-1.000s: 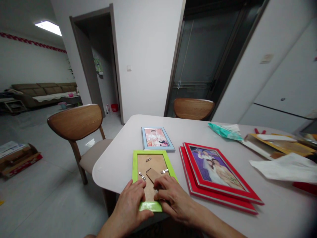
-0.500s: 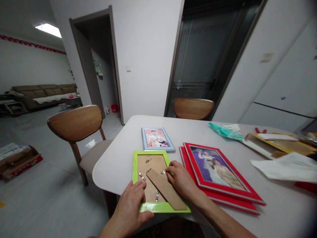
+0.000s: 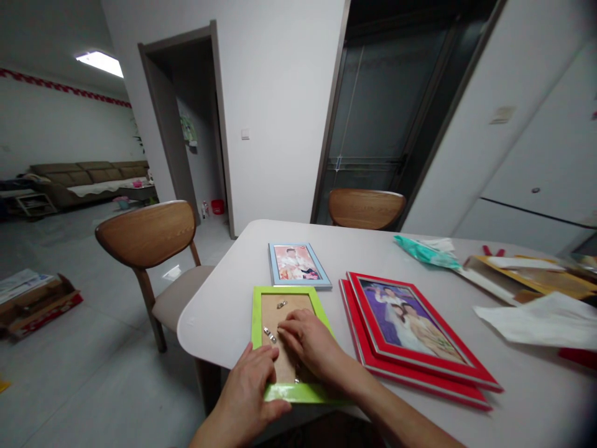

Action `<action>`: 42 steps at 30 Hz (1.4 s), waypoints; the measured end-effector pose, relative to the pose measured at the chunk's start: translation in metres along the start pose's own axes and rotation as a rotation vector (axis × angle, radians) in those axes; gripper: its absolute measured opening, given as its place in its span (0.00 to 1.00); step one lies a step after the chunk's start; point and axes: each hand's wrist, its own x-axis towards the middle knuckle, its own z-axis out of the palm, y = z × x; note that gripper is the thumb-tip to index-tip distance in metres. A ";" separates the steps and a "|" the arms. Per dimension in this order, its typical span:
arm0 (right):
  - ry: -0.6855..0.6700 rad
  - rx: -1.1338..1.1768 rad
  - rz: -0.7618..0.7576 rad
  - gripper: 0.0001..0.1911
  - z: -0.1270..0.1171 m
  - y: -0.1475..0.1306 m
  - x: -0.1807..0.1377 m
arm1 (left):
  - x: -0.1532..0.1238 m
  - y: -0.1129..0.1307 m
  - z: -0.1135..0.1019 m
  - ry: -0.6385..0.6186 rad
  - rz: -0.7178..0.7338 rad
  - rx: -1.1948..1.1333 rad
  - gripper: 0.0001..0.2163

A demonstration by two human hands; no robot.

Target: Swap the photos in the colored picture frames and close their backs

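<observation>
A lime-green picture frame [image 3: 257,318] lies face down near the table's front edge, its brown backing board [image 3: 273,298] upward. Metal turn clips show on the board, one upper clip [image 3: 282,304] and one left clip [image 3: 270,335]. My left hand [image 3: 247,382] holds the frame's lower left corner, fingers over the left side and thumb along the bottom edge. Over the middle of the board, my right hand [image 3: 310,342] is closed in a pinch. It covers the stand leg, and what its fingertips hold is hidden.
Beyond the green frame lies a light-blue framed photo [image 3: 298,264]. Two red frames [image 3: 422,330] are stacked at the right. Green-white packaging [image 3: 426,251], a yellow envelope [image 3: 550,277] and white paper [image 3: 541,320] lie farther right. Wooden chairs [image 3: 149,233] stand around the table [image 3: 214,311].
My right hand has moved left from the right-hand clip to the board's middle, now covering the stand leg. My left hand stays on the frame's corner. The view has shifted slightly.
</observation>
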 end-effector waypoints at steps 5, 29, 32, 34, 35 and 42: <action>-0.057 -0.061 -0.058 0.13 0.019 -0.009 0.017 | 0.000 0.000 -0.002 0.008 0.025 -0.034 0.11; 0.077 -0.024 0.432 0.11 0.029 0.042 0.067 | -0.002 0.001 0.000 -0.022 -0.019 -0.020 0.14; 0.078 -0.033 0.539 0.08 0.033 0.047 0.077 | -0.002 0.002 0.000 -0.035 -0.021 0.005 0.15; 0.089 -0.020 0.590 0.06 0.035 0.050 0.083 | -0.002 0.004 0.000 -0.041 -0.019 0.021 0.15; 0.098 -0.005 0.604 0.06 0.036 0.051 0.085 | -0.002 0.005 0.000 -0.044 -0.023 0.033 0.15; 0.208 0.257 0.508 0.08 0.024 0.049 0.070 | -0.002 0.015 0.012 -0.054 -0.039 0.152 0.20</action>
